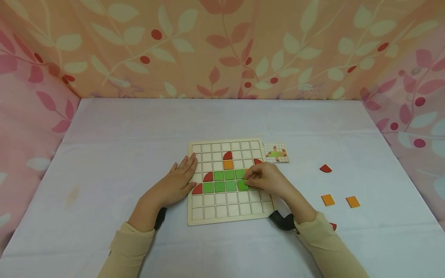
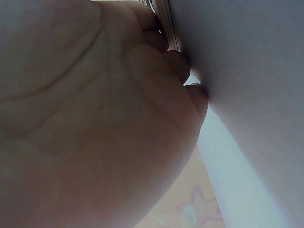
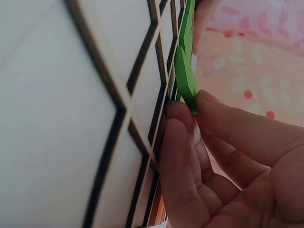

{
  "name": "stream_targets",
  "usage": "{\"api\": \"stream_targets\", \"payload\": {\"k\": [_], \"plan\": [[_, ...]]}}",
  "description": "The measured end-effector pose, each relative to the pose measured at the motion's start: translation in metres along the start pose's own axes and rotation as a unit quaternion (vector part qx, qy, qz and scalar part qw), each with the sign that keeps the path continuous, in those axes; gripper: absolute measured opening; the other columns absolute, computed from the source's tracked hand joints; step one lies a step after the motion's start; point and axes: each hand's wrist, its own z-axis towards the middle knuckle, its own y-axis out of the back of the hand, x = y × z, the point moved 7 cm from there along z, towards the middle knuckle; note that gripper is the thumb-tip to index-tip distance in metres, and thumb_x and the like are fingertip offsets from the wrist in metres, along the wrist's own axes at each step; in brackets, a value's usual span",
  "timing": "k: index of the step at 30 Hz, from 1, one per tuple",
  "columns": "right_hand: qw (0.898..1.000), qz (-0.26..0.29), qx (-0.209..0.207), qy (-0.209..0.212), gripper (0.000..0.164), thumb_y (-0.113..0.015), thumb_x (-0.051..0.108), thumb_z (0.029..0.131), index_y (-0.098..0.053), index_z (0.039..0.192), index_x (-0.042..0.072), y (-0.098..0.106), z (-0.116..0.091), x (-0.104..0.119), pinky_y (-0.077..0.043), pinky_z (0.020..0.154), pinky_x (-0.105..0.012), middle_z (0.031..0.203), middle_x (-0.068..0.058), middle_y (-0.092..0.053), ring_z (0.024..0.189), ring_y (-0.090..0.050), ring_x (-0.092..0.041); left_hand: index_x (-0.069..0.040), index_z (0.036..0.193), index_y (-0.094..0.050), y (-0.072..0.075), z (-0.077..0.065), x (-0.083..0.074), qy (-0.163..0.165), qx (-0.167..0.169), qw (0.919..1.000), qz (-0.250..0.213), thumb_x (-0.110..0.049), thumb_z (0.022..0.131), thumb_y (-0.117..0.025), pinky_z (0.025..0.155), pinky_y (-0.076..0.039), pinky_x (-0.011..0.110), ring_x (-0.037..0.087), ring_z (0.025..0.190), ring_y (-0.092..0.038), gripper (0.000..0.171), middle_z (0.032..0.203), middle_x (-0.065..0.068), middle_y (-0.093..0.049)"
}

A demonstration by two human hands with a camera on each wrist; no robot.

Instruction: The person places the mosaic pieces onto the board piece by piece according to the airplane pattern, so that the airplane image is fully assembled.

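Note:
A wooden grid board lies on the white table, with a pattern of green, red and orange pieces in its cells. My left hand rests along the board's left edge, its fingers extended; the left wrist view shows its palm close up. Over the right part of the board, my right hand pinches a green square tile between thumb and fingers. In the right wrist view this green tile is tilted in its cell. The right hand partly hides pieces beneath it, including an orange one.
A small pattern card lies at the board's upper right. Farther right are a red quarter-circle piece and two orange squares, one nearer and one farther out. Another red piece shows partly behind the right sleeve.

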Motion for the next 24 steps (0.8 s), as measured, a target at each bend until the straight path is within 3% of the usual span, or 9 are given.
{"api": "stream_targets", "payload": {"k": [24], "plan": [[0.999,0.013,-0.009,-0.029,0.007,-0.074,0.006,0.080,-0.071,0.085,0.003,0.0006,-0.0003,-0.0062,-0.048,0.069,-0.030,0.075,0.000,-0.066,0.071,-0.060,-0.012,0.004,0.148,-0.013,0.0007,0.0003,-0.0004,-0.007,-0.001,1.0000,0.006,-0.020,0.098,-0.049,0.112,-0.007,0.054,0.032,0.143,-0.002,0.066,0.157,0.015,-0.002]]}}
